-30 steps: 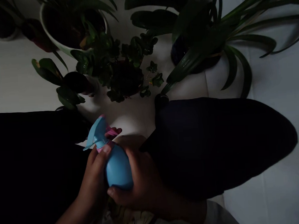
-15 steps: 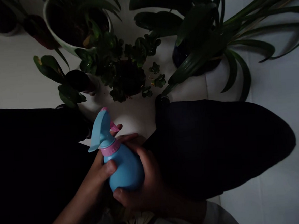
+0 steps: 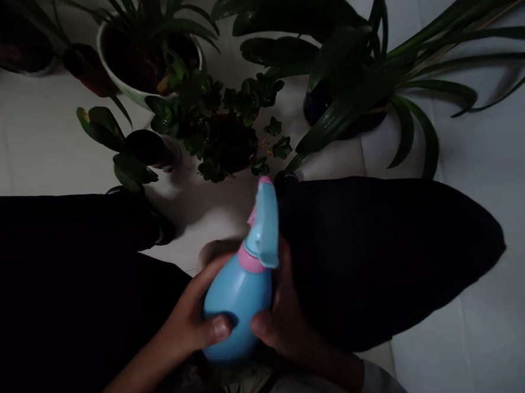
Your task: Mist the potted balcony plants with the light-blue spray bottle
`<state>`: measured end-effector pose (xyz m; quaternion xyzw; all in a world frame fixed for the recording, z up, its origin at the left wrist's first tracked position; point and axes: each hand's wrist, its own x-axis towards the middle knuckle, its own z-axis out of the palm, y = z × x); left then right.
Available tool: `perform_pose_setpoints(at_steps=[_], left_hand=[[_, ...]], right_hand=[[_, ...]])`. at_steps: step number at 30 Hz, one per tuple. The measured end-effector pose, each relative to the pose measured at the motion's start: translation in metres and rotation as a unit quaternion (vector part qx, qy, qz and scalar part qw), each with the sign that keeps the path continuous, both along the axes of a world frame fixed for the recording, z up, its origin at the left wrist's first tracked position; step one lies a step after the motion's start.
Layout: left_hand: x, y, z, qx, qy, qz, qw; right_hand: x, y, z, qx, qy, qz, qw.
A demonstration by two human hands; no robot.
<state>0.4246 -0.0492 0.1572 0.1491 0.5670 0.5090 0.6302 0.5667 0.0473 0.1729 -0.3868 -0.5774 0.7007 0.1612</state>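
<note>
A blue spray bottle (image 3: 238,305) with a pink collar and a light blue spray head is held between both hands, tilted with its head up and to the right. My left hand (image 3: 199,319) wraps its left side, thumb across the front. On the other side, my right hand (image 3: 283,314) grips it with the thumb low on the body; its remaining fingers are mostly hidden behind the bottle. The pink trigger (image 3: 252,216) faces left, and no finger visibly lies on it. Just beyond the spray head stands a small leafy potted plant (image 3: 232,139).
A plant in a pale round pot (image 3: 125,89) stands at the far left, near a small dark pot (image 3: 150,149). At the right, a long-leaved plant (image 3: 345,90) spreads over the white tiled floor (image 3: 490,218). My dark-clothed legs (image 3: 373,255) flank the bottle.
The spray bottle has turned so that its head moved from the left to the right and its trigger now faces left. Both hands have shifted their grip around its body.
</note>
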Motion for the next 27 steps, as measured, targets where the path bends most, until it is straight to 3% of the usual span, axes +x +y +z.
perform_pose_setpoints(at_steps=[6,12,18,27], left_hand=[[0.008,-0.002,0.005,0.003,-0.059,-0.015,0.998],[0.009,-0.004,0.005,0.017,-0.017,-0.002,1.0],[0.009,-0.006,-0.003,0.023,0.033,-0.022,0.999],[0.018,-0.011,-0.012,0.055,0.053,0.004,0.997]], right_hand=[[0.003,0.008,0.009,-0.043,-0.001,-0.006,0.999],[-0.001,0.007,0.006,-0.077,-0.017,0.0,0.997],[-0.004,0.013,0.007,-0.187,-0.001,0.019,0.982],[-0.006,0.014,0.004,-0.193,0.053,0.021,0.98]])
